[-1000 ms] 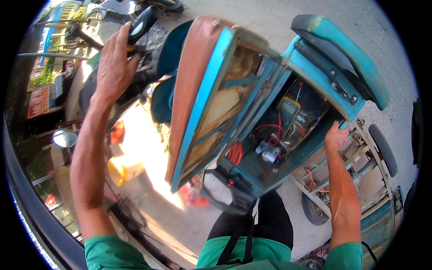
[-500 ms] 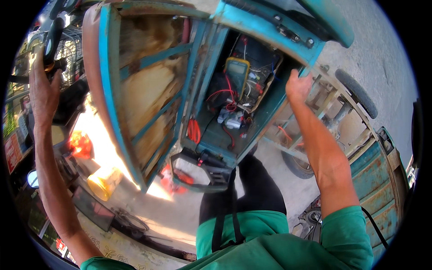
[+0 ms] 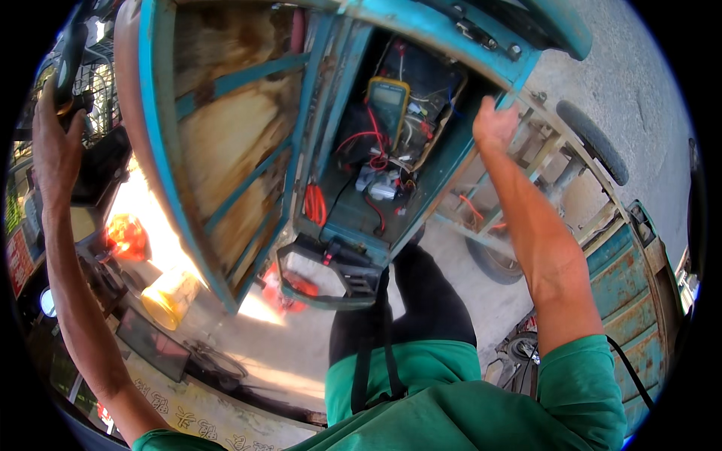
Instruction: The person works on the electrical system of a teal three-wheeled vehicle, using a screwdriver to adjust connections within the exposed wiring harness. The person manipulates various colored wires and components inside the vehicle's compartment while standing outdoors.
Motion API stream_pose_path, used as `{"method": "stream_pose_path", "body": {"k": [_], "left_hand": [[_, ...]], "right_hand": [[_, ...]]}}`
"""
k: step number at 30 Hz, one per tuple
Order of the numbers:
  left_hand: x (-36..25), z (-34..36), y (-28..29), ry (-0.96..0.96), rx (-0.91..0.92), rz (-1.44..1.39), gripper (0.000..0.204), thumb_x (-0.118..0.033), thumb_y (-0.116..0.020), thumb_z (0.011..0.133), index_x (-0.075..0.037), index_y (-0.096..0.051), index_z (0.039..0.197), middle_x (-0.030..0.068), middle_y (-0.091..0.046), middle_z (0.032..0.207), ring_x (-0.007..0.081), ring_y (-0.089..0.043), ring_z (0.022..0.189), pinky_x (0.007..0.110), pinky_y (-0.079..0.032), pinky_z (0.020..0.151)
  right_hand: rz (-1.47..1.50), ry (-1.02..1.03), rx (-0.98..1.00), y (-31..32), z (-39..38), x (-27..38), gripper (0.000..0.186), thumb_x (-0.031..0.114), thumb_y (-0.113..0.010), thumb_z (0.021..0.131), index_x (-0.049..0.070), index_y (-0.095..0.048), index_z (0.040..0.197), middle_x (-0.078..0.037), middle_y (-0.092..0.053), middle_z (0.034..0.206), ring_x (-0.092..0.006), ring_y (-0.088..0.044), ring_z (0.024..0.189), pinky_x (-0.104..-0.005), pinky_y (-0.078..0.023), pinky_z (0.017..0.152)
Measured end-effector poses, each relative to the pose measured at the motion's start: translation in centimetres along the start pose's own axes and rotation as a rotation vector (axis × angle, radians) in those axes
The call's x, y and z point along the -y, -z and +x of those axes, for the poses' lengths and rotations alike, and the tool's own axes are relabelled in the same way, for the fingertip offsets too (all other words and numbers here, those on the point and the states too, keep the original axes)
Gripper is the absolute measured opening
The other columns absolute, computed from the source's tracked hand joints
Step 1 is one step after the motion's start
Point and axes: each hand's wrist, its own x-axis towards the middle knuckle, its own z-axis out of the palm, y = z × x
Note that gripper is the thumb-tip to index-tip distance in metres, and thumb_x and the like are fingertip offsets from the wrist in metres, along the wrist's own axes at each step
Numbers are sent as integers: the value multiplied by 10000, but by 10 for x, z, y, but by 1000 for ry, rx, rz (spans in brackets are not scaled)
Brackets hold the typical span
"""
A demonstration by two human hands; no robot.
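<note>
My left hand [image 3: 56, 154] is at the far left, closed round the base of a black handlebar grip [image 3: 71, 64]; its fingers are partly hidden. At the upper right, my right hand [image 3: 496, 125] is curled over the edge of a teal metal frame [image 3: 451, 192]. Between my arms lies an open teal compartment [image 3: 346, 214]. Inside it are a yellow-edged multimeter [image 3: 387, 105], tangled red wires [image 3: 374, 139], a silvery bundle of parts [image 3: 377, 183] and a dark tray with loose leads. Neither hand touches these things.
Left of the compartment stands a teal-framed panel [image 3: 233, 135] with stained board. A dark frame-shaped part [image 3: 323, 301] juts out by my legs. A yellow bucket [image 3: 169, 299] and orange bag [image 3: 126, 237] are at left; a wheel [image 3: 593, 143] and rusty teal panel [image 3: 632, 282] at right.
The compartment and panel appear slightly higher and farther left as the view shifts. Both hands keep the same holds, and the compartment's contents lie as before.
</note>
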Motion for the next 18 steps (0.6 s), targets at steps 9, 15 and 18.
{"method": "stream_pose_path", "body": {"k": [9,15,18], "left_hand": [[6,1,-6,0,-9,13,597,-174,-620,879,-63,-345,1397,183,-555,1242,311,-571,1128,450,-491,929],[4,3,-5,-2,-34,30,595,-206,-619,883,-55,-350,1392,192,-541,1258,316,-566,1138,454,-488,934],[2,3,-6,15,-28,37,597,-220,-623,882,-51,-355,1388,195,-536,1263,313,-563,1143,448,-489,934]], "right_hand": [[13,40,-13,-3,2,-3,555,363,-569,756,-42,-510,1131,-294,-557,1122,-430,-521,1069,-465,-402,922],[9,45,-26,-7,5,-8,604,360,-569,756,-66,-492,1177,-299,-546,1151,-430,-512,1089,-455,-392,945],[18,53,-21,-4,4,-5,611,359,-570,756,-70,-489,1183,-302,-541,1158,-433,-509,1093,-452,-390,952]]}}
